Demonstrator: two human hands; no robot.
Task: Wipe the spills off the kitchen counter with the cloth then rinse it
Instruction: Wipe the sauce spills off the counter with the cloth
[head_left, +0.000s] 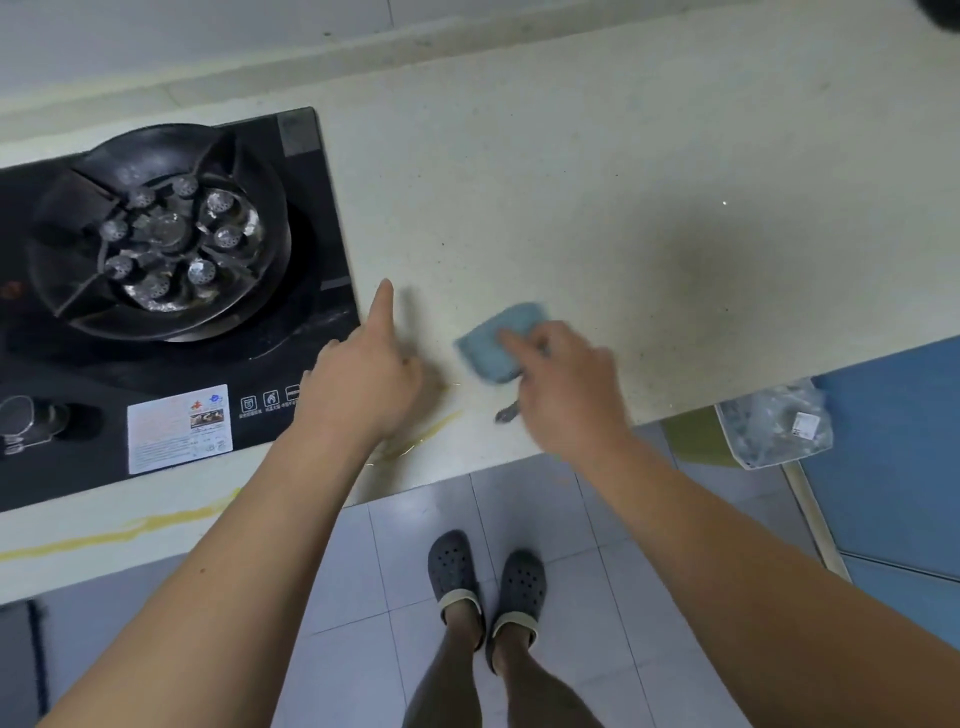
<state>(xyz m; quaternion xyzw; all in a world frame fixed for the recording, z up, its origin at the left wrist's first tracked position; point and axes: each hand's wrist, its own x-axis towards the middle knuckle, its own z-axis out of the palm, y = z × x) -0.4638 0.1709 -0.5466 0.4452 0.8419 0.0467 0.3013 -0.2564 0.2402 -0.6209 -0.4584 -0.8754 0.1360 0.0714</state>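
Yellowish spill (415, 441) on speckled counter (623, 156)

Blurred and hidden regions near the hands.
Right hand (563, 384) is motion-blurred, covering the cloth's (496, 340) near edge; left hand (363, 382) hides part of the spill (415, 441).

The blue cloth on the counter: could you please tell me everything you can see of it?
The blue cloth is a small, soft-looking, light blue pad, blurred by motion. It lies flat on the pale speckled counter, right of the black stove and near the front edge. The right hand presses on its near side, index finger across it. The left hand is apart from it.
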